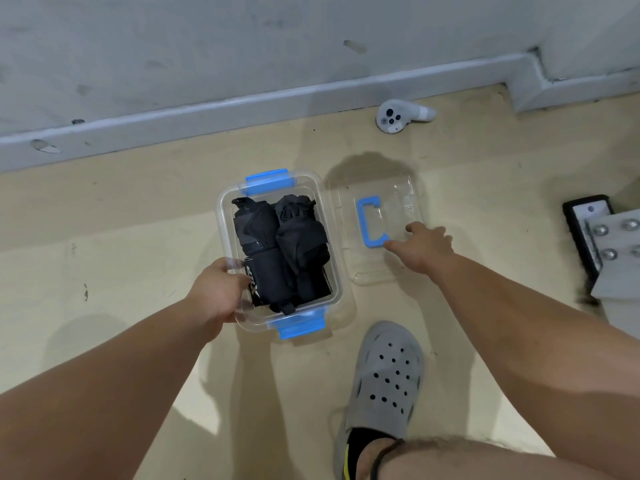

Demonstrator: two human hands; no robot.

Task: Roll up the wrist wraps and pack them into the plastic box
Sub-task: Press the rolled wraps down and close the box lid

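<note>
A clear plastic box (330, 216) with blue clips stands open on the beige floor. Black rolled wrist wraps (280, 251) fill it side by side. My left hand (220, 292) grips the box's near-left rim, fingers curled over the wall. To the right of the box lies its clear lid (375, 271) with a blue handle (370, 223). My right hand (422, 247) rests on the lid, fingers stretched out beside the handle, thumb near the handle's lower end.
A white handheld controller (398, 117) lies by the grey wall skirting at the back. A metal bracket with bolts on a black base (595, 237) stands at the right edge. My foot in a grey clog (384, 379) is planted just in front of the lid.
</note>
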